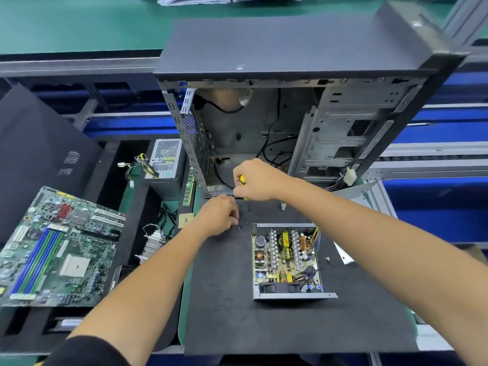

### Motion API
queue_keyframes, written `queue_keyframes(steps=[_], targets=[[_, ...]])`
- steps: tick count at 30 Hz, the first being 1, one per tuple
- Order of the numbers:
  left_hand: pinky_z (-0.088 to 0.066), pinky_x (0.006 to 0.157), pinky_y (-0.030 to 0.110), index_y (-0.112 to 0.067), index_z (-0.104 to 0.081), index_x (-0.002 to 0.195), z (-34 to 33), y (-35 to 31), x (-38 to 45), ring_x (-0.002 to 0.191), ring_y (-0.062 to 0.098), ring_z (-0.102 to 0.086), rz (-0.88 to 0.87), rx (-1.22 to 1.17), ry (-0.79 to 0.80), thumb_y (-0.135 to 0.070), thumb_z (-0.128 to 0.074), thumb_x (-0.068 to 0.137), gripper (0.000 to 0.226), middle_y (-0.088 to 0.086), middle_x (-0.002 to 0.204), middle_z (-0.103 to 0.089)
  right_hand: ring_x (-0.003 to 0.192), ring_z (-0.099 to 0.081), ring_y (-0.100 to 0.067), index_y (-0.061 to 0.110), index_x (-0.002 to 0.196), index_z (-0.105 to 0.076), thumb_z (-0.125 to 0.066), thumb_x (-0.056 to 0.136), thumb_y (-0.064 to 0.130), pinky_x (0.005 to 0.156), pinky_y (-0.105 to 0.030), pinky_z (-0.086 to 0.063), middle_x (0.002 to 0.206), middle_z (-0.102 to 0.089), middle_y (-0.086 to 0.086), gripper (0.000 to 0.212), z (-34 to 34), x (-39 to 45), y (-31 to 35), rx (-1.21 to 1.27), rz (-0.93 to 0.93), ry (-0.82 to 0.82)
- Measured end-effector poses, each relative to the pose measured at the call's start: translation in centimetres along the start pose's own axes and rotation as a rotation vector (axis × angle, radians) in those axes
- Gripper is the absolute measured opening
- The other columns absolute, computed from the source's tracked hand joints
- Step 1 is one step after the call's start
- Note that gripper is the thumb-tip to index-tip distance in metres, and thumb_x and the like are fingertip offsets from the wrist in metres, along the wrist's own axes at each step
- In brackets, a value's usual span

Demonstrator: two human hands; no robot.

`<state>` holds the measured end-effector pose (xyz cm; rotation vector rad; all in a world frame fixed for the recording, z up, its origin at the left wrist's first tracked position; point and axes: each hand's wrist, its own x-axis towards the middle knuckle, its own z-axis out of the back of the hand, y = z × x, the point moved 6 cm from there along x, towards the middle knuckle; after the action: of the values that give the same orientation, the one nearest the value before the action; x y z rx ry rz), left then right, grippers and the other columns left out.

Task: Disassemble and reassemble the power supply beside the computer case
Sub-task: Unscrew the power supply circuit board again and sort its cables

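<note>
The power supply point(286, 262) lies lid-off at lower centre of the frame on the dark mat point(227, 313), just below the open computer case point(290, 122). The right hand point(257, 180) grips a yellow screwdriver point(242, 180); the left hand point(220, 216) pinches at a small screw point(239, 227). Likely step: gathering screws; next, seating one on the tip.

A green bench top point(66, 25) lies beyond grey rails point(76, 65) and blue panels point(435, 122).
</note>
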<state>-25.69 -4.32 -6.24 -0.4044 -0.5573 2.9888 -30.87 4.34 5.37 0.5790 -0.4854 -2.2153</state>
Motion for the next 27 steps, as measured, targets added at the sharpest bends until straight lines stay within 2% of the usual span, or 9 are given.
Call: queue_keyframes(steps=[3, 7, 11, 15, 17, 19, 22, 24, 27], targets=[[-0.045, 0.078, 0.029, -0.018, -0.063, 0.075, 0.5, -0.3, -0.1, 0.087, 0.018, -0.057, 0.076, -0.216, -0.086, -0.011, -0.068, 0.081, 0.011, -0.003, 0.085, -0.062, 0.065, -0.038, 0.002, 0.019, 0.071, -0.055, -0.06, 0.082, 0.02, 0.053, -0.025, -0.032, 0.077, -0.048, 0.013, 0.012, 0.9, -0.6, -0.2, 0.046, 0.006, -0.051], [-0.041, 0.062, 0.02, -0.019, -0.062, 0.072, 1.1, -0.3, -0.8, 0.06, 0.006, -0.053, 0.214, -0.557, -0.186, -0.006, -0.069, 0.081, 0.017, -0.005, 0.067, -0.061, 0.065, -0.041, 0.0, 0.014, 0.074, -0.057, -0.06, 0.081, 0.02, 0.052, -0.026, -0.035, 0.077, -0.051, 0.009, 0.01, 2.3, -0.9, -0.1, 0.07, 0.005, -0.102], [-0.045, 0.061, 0.013, -0.009, -0.068, 0.081, 0.9, -0.3, -1.8, 0.061, 0.005, -0.054, 0.288, -0.845, -0.217, 0.003, -0.069, 0.08, 0.012, -0.001, 0.069, -0.062, 0.065, -0.046, -0.005, 0.013, 0.071, -0.058, -0.06, 0.079, 0.018, 0.054, -0.027, -0.039, 0.079, -0.055, 0.004, 0.01, 2.9, -1.0, 0.6, 0.081, 0.02, -0.134], [-0.049, 0.064, 0.01, -0.011, -0.066, 0.084, 0.6, -0.4, -3.0, 0.061, 0.001, -0.058, 0.32, -1.039, -0.252, 0.006, -0.068, 0.08, 0.018, 0.0, 0.07, -0.064, 0.062, -0.047, -0.008, 0.011, 0.073, -0.059, -0.061, 0.079, 0.019, 0.054, -0.029, -0.04, 0.079, -0.058, 0.0, 0.01, 2.4, -1.2, 1.0, 0.07, 0.035, -0.141], [-0.051, 0.066, 0.012, -0.009, -0.063, 0.091, 0.1, -0.4, -3.5, 0.064, 0.003, -0.061, 0.338, -1.093, -0.237, 0.008, -0.066, 0.081, 0.02, 0.002, 0.072, -0.064, 0.057, -0.052, -0.011, 0.011, 0.07, -0.059, -0.061, 0.078, 0.02, 0.052, -0.029, -0.041, 0.074, -0.062, -0.001, 0.012, 2.6, -1.4, 1.0, 0.103, 0.028, -0.171], [-0.052, 0.066, 0.014, -0.004, -0.062, 0.097, -0.2, -0.3, -3.8, 0.065, 0.009, -0.061, 0.351, -1.099, -0.236, 0.011, -0.061, 0.083, 0.02, 0.006, 0.073, -0.064, 0.054, -0.064, -0.015, 0.013, 0.066, -0.058, -0.06, 0.076, 0.019, 0.051, -0.027, -0.049, 0.067, -0.068, -0.008, 0.012, 3.0, -1.6, 0.4, 0.239, -0.01, -0.211], [-0.051, 0.065, 0.014, -0.003, -0.064, 0.094, -0.2, -0.6, -4.0, 0.063, 0.011, -0.059, 0.315, -1.065, -0.243, 0.011, -0.058, 0.086, 0.017, 0.01, 0.074, -0.064, 0.051, -0.068, -0.016, 0.013, 0.063, -0.055, -0.06, 0.075, 0.018, 0.047, -0.02, -0.048, 0.061, -0.068, -0.008, 0.014, 2.8, -1.7, 0.0, 0.295, -0.037, -0.203], [-0.052, 0.065, 0.015, -0.005, -0.064, 0.09, -0.2, -0.7, -3.9, 0.062, 0.009, -0.059, 0.29, -1.063, -0.241, 0.011, -0.056, 0.086, 0.018, 0.009, 0.075, -0.065, 0.05, -0.067, -0.014, 0.012, 0.063, -0.056, -0.06, 0.076, 0.018, 0.049, -0.023, -0.048, 0.059, -0.066, -0.004, 0.014, 2.4, -1.6, 0.0, 0.263, -0.048, -0.183], [-0.052, 0.067, 0.017, -0.007, -0.064, 0.088, -0.3, -0.8, -3.6, 0.063, 0.01, -0.06, 0.279, -1.06, -0.245, 0.01, -0.056, 0.087, 0.019, 0.007, 0.076, -0.066, 0.051, -0.068, -0.016, 0.006, 0.07, -0.06, -0.059, 0.076, 0.015, 0.055, -0.033, -0.057, 0.061, -0.069, -0.006, 0.011, 2.0, -1.6, -0.5, 0.313, -0.08, -0.159]])
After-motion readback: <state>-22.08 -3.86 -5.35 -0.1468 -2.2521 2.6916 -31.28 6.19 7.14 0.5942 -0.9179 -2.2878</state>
